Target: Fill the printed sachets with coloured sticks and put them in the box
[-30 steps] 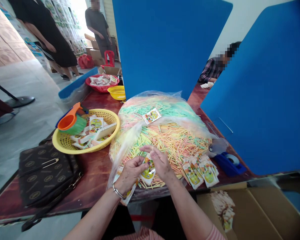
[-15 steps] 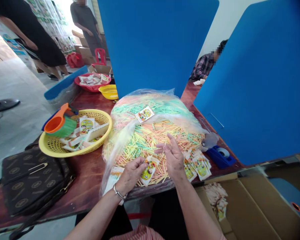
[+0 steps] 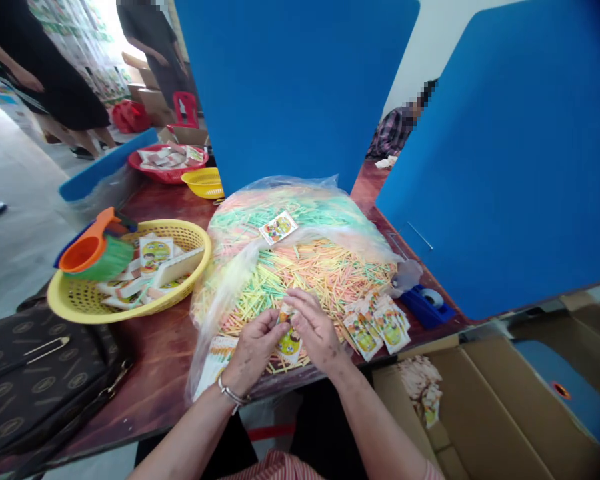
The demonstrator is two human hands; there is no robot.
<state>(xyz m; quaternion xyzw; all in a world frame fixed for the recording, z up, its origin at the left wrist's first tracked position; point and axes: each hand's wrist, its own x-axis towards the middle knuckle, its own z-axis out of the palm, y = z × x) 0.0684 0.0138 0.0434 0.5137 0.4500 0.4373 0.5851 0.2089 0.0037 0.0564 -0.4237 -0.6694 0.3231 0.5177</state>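
Note:
My left hand and my right hand meet over the near edge of a big clear bag of coloured sticks. Between their fingertips both pinch one small printed packet, yellow and green. More such packets lie in a fan just right of my right hand, and one rests on top of the bag. A silver bracelet rings my left wrist.
A yellow basket of packets with an orange scoop stands at the left. A black patterned bag lies at the table's near left. A blue tape dispenser sits right of the sticks. Open cardboard box at lower right. Blue partitions behind; people stand beyond.
My right hand, lifted open over the sticks half a second ago, has come back down onto the packet. The view has shifted to the right.

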